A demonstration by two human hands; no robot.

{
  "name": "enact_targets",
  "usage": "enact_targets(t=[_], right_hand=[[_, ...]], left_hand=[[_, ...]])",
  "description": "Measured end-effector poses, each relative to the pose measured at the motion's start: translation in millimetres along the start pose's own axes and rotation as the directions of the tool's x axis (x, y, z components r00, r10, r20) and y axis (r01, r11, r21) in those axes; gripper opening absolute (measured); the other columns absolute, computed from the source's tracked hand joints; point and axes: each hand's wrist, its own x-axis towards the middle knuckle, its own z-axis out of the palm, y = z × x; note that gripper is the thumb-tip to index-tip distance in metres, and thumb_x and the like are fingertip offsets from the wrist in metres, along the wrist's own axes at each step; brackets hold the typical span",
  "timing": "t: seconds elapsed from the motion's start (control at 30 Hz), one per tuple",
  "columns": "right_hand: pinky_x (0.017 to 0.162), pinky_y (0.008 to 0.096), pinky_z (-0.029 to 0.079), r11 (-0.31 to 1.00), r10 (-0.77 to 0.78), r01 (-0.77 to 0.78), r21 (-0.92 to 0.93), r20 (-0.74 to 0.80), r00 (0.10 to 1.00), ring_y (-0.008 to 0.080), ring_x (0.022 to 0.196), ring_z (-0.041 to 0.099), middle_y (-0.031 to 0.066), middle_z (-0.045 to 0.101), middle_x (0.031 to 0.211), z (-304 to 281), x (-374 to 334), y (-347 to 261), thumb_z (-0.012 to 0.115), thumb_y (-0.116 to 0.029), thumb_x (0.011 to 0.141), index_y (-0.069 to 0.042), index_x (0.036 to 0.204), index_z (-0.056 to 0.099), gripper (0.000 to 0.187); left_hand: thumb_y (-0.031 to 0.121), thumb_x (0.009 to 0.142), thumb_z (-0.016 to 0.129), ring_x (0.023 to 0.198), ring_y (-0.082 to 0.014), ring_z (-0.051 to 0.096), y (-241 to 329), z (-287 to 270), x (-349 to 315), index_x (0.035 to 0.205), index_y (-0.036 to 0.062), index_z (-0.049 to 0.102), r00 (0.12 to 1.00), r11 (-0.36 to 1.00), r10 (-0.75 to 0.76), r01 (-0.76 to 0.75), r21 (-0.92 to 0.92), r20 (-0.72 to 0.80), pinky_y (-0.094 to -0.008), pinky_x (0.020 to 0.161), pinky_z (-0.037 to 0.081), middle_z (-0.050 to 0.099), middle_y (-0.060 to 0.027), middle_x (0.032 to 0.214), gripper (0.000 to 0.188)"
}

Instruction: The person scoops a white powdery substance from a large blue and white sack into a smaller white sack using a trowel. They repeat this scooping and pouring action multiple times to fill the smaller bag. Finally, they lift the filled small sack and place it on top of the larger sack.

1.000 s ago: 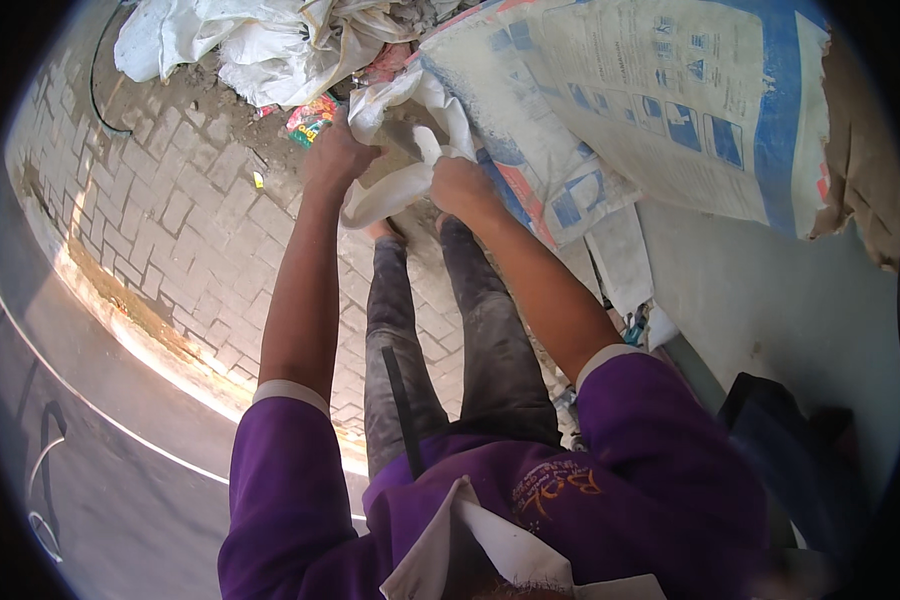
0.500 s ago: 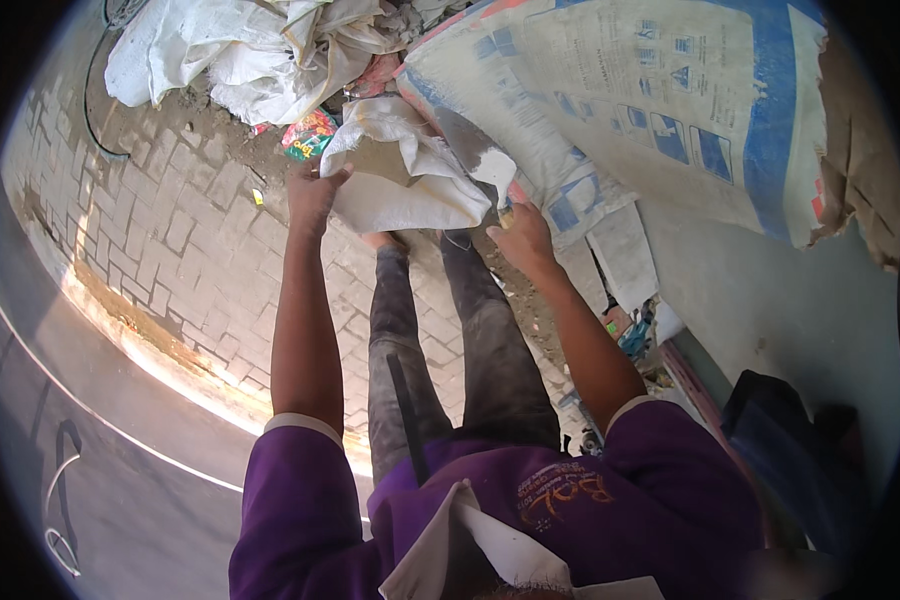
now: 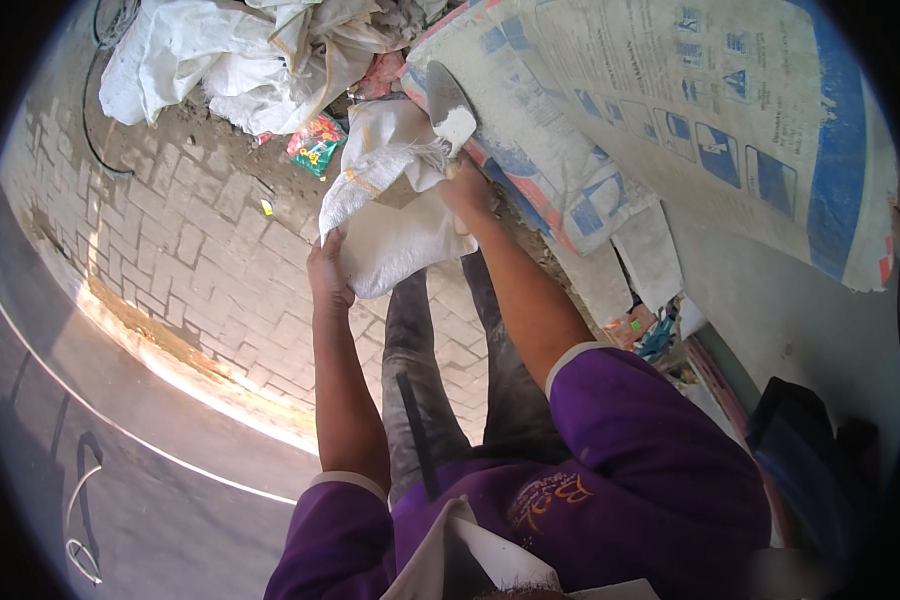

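A white woven sack (image 3: 400,250) hangs with its mouth gaping in front of my legs. My left hand (image 3: 330,270) is closed on the sack's left edge. At the opposite side of the mouth, my right hand (image 3: 467,190) grips a trowel (image 3: 446,90), its metal blade pointing away from me. White powdery material coats the part of the blade closest to the hand. My right fingers are close against the sack's rim; whether they also pinch it I cannot tell. The trowel's handle is mostly hidden in the hand. Beige-grey material shows inside the sack.
Large printed paper bags (image 3: 630,110) stand at the right, beside a grey surface (image 3: 750,290). Crumpled white sacks (image 3: 220,60) lie at the far left, near a green-and-red packet (image 3: 317,143). Paving bricks (image 3: 210,220) cover the ground. A dark cable (image 3: 95,140) curves at the left.
My right hand has moved left and away from me with the trowel, up to the sack's mouth. My left hand has come nearer to me, tilting the sack.
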Motion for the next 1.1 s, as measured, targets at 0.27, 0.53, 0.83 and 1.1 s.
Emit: enact_targets(t=[0.27, 0.53, 0.83, 1.1], right_hand=[[0.080, 0.0354, 0.048, 0.868, -0.084, -0.151, 0.473, 0.440, 0.894, 0.0280, 0.092, 0.063, 0.0186, 0.064, 0.100, -36.3, -54.6, -55.1, 0.071, -0.010, 0.063, 0.004, 0.118, 0.054, 0.059], [0.076, 0.0342, 0.048, 0.865, -0.065, -0.105, 0.491, 0.316, 0.947, 0.0239, 0.084, 0.061, 0.0145, 0.063, 0.092, -55.7, -88.5, -38.9, 0.068, -0.007, 0.065, 0.006, 0.110, 0.057, 0.048], [0.087, 0.0455, 0.048, 0.980, -0.179, 0.163, 0.117, 0.145, 0.973, 0.0430, 0.100, 0.061, 0.0286, 0.064, 0.104, -111.4, -53.7, -47.9, 0.062, -0.020, 0.072, 0.007, 0.111, 0.058, 0.048], [0.089, 0.0469, 0.046, 0.993, -0.121, 0.121, -0.001, 0.014, 0.993, 0.0459, 0.102, 0.058, 0.0319, 0.062, 0.104, -121.1, -34.7, -12.7, 0.064, -0.018, 0.074, 0.007, 0.107, 0.055, 0.043]], left_hand=[[0.042, 0.099, 0.045, 0.104, -0.0276, 0.061, -32.4, -58.5, 4.4, 0.130, -0.0048, 0.048, 0.960, 0.987, 0.141, -0.118, 0.106, -0.242, -0.0389, 0.089, 0.051, 0.058, -0.0166, 0.121, 0.056], [0.037, 0.102, 0.042, 0.100, -0.0254, 0.061, -14.4, -26.6, 3.3, 0.128, -0.0039, 0.052, 0.947, 0.960, 0.245, -0.207, 0.187, -0.206, -0.0384, 0.083, 0.051, 0.059, -0.0166, 0.117, 0.050], [0.041, 0.102, 0.042, 0.092, -0.0203, 0.063, 8.7, 12.8, -45.7, 0.121, -0.0079, 0.056, 0.974, 0.941, 0.227, -0.213, 0.263, -0.023, -0.0329, 0.081, 0.051, 0.065, -0.0146, 0.106, 0.054], [0.044, 0.086, 0.065, 0.108, -0.0355, 0.059, 9.1, 29.8, -7.3, 0.131, 0.0033, 0.051, 0.957, 0.461, 0.273, -0.219, 0.860, 0.098, -0.0436, 0.091, 0.045, 0.060, -0.0220, 0.115, 0.062]])
